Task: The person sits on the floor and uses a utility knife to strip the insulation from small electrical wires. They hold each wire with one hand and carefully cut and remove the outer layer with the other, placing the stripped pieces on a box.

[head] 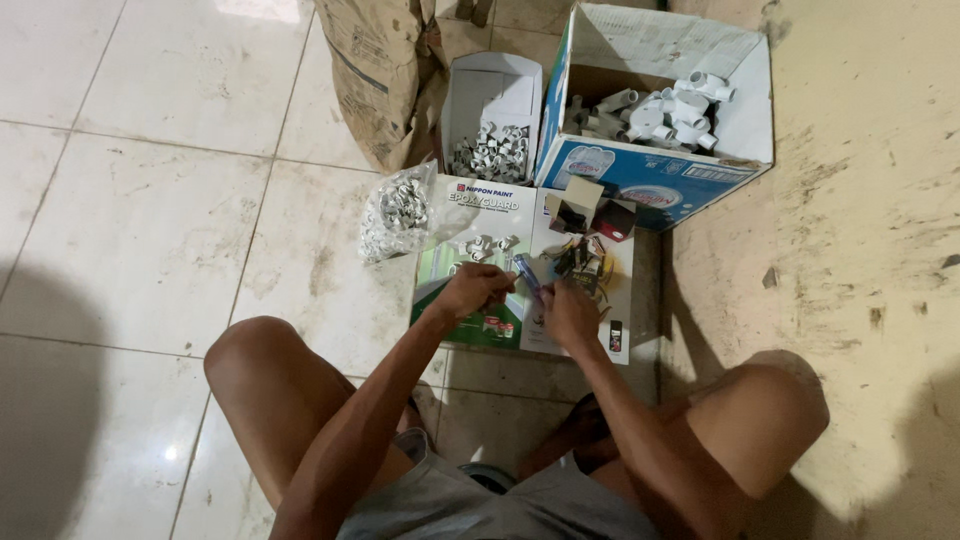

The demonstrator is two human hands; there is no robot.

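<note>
I squat over a flattened green and white cardboard sheet (480, 215) on the tiled floor. My left hand (475, 290) is curled with its fingers closed over something small that I cannot make out. My right hand (568, 312) grips a slim blue and purple tool (527, 276), a screwdriver by its look, pointing up and left toward the left hand. A few white plastic fittings (482, 245) lie on the sheet just beyond my left hand. Small dark parts and a little open box (585, 215) sit beyond my right hand.
A large blue and white carton (655, 180) at the back right holds white pipe fittings (665, 112). A small white box (492, 95) holds several white clips, and a clear bag (397, 215) of clips lies to the left. A brown sack (375, 70) stands behind. A stained wall runs along the right.
</note>
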